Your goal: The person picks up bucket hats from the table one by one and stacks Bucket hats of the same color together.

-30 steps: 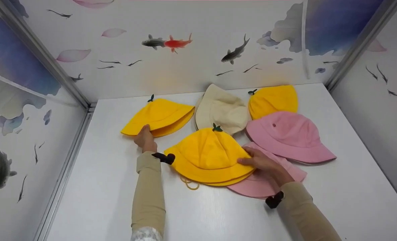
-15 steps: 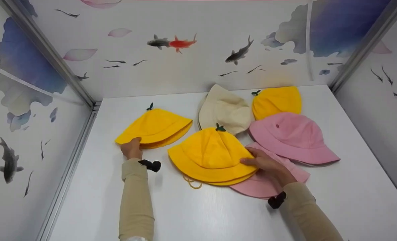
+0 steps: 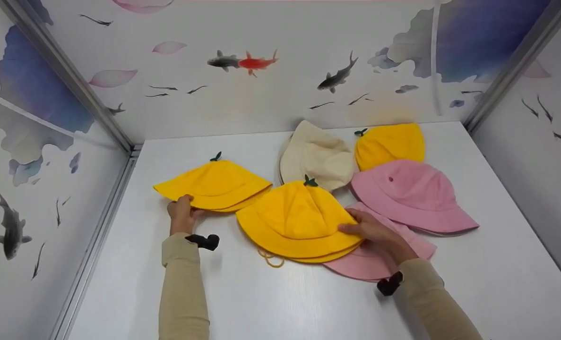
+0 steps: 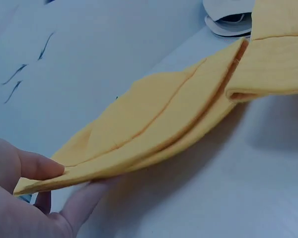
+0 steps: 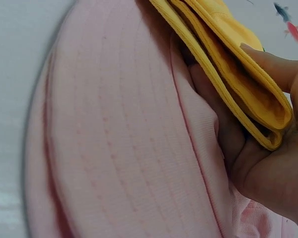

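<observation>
My left hand point(image 3: 182, 215) pinches the brim of a yellow bucket hat point(image 3: 216, 184) with a green sprout on its crown. In the left wrist view, thumb and fingers lie on either side of that hat's folded brim point(image 4: 154, 141), and a shadow falls on the table beneath it. My right hand point(image 3: 375, 231) grips the right edge of a second yellow bucket hat point(image 3: 299, 222), thumb on top and fingers underneath. A thin yellow cord point(image 3: 273, 260) hangs out below this hat. Under it and the right hand lies a pink hat point(image 3: 360, 264), whose stitched brim point(image 5: 114, 129) fills the right wrist view.
Behind the held hats lie a beige hat point(image 3: 318, 158) and another yellow hat point(image 3: 391, 146), near the back wall point(image 3: 271, 104). A pink hat point(image 3: 408, 193) rests at the right, overlapping the lower pink one. Printed side walls bound the white table point(image 3: 261, 307).
My left hand has drawn its yellow hat toward me and to the left, and the hat's right brim now meets the other yellow hat in view. The right hand keeps its grip.
</observation>
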A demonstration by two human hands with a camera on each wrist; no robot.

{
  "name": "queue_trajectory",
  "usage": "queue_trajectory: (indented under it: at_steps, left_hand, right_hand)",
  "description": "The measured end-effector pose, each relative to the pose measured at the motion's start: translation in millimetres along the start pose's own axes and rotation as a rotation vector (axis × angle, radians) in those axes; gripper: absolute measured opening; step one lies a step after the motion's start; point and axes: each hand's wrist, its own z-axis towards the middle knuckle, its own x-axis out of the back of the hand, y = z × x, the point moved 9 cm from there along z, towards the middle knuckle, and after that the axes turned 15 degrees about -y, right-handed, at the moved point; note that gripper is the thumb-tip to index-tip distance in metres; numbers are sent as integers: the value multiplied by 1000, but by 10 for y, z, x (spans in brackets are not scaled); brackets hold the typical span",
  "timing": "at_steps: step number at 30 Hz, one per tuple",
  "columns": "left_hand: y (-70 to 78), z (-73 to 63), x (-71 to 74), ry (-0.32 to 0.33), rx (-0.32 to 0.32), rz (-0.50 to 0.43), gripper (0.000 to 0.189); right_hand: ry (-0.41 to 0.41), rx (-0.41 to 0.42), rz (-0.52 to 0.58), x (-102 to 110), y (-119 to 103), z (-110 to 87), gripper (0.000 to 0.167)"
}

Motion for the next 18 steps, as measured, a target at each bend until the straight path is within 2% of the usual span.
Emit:
queue_trajectory:
  at_steps: [4, 8, 13, 18]
  left_hand:
    - [47, 22, 5, -67, -30, -7, 72]
    - [86, 18, 18, -103, -68, -6, 72]
    - [179, -40, 43, -103, -163, -44, 73]
    - [262, -130, 75, -84, -210, -89, 70]
  right_hand:
    - [2, -8, 17, -1, 2, -1, 87]
    - [-6, 1, 31, -6, -2, 4, 87]
    - [-8, 16, 43, -11, -3, 8, 90]
    - [-2, 3, 58, -15, 16, 4, 91]
